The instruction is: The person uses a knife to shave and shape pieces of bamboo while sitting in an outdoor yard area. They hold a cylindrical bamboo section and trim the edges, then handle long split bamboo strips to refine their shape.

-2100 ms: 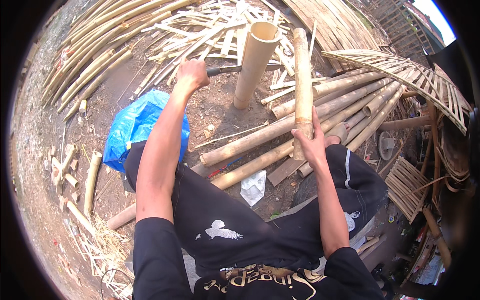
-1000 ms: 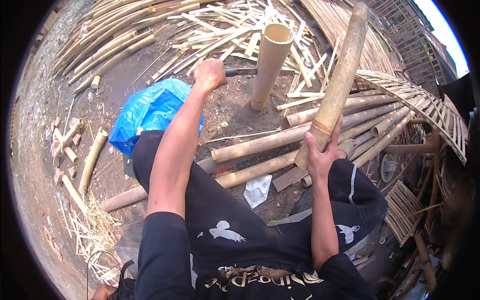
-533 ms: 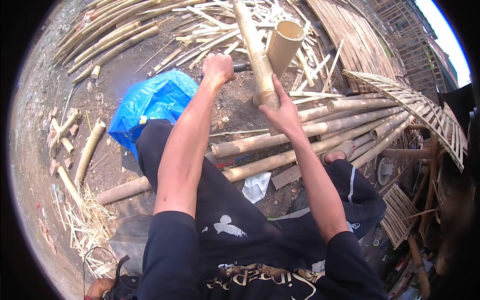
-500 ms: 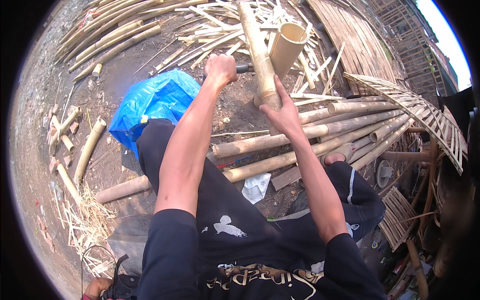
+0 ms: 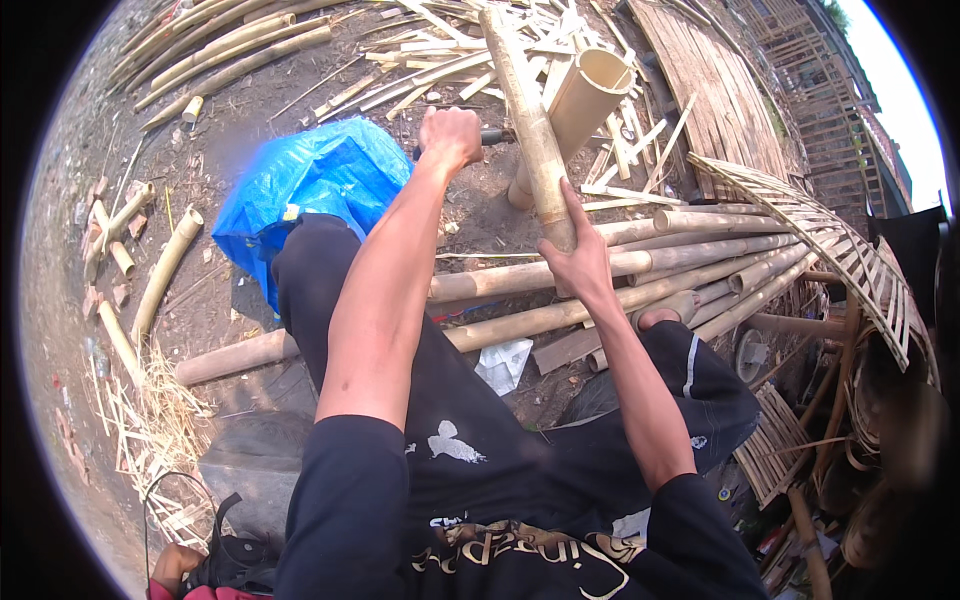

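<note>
My left hand (image 5: 451, 137) is closed in a fist around the dark handle of a tool (image 5: 492, 137). The tool points right, toward a slanting bamboo pole (image 5: 527, 110), which hides its far end, so its kind cannot be made out. Lower down, my right hand (image 5: 583, 252) grips that pole near its lower end, thumb on one side and fingers on the other. Just behind the pole stands a wider, open-topped bamboo tube (image 5: 590, 98), tilted to the right and partly covered by it.
A blue plastic sheet (image 5: 310, 180) bunches beside my left knee. Bamboo poles (image 5: 540, 278) lie across the ground by my legs. Split strips (image 5: 440, 70) are scattered ahead, beside a slatted panel (image 5: 705, 90). Another person's hand (image 5: 175, 565) shows at the lower left.
My right hand and the bamboo pole have shifted slightly down and to the right. My left hand stays closed on the tool handle, a little further right in the picture.
</note>
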